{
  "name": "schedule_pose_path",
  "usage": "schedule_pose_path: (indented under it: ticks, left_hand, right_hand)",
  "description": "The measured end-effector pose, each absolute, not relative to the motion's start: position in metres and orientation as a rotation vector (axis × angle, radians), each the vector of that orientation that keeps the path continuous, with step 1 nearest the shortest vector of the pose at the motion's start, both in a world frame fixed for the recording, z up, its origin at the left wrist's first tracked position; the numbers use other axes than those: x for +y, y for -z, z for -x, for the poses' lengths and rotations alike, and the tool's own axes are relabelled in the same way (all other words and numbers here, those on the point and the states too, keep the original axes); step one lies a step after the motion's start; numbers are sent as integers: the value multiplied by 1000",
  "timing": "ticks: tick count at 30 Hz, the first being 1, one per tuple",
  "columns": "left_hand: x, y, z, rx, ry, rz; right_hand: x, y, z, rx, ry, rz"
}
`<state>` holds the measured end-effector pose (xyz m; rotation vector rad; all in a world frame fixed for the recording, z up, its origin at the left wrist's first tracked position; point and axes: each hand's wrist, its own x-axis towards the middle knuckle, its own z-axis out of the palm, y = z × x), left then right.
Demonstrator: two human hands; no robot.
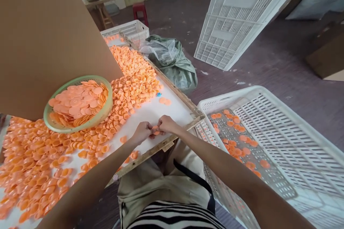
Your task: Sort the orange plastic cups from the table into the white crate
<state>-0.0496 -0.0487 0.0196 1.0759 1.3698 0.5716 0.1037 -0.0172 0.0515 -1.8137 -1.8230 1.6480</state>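
The left hand [142, 132] and right hand [167, 124] share 1 orange piece [156, 131], each grip pinched nearly closed on it, over the counter [178, 112]. From there, a green basket [67, 129] of discs sits at 10 o'clock among orange cups [40, 161]; a white crate [290, 139] stands at 3 o'clock.

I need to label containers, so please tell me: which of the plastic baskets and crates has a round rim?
The round pale-green plastic basket, heaped with flat orange discs among small orange cups; the white plastic crates are rectangular.
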Motion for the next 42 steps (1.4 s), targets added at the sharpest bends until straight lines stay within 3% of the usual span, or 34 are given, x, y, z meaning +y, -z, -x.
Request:
schedule_pose_path:
  ticks: [14, 25, 31, 34, 42]
  left_hand:
    - [-35, -24, 46, 1483, -409, -981]
    - [-77, -30, 65, 1349, -756, -1328]
    - [-99, -48, 148, 1684, -714, -1662]
    - [-111, -42, 180, 1807, -612, -1722]
    - [-108, -28, 173, 1846, -393, -1766]
  right_hand:
    - [-7, -42, -98, -1934, -1605, 1943]
    - [-52, -40, -147, -1599, -957, 1527]
    - [-52, -59, -283, -1271, -264, 1955]
    - [-44, -48, -300, -1345, -55, 1931]
    - [25, -35, -160, -1854, -394, 1679]
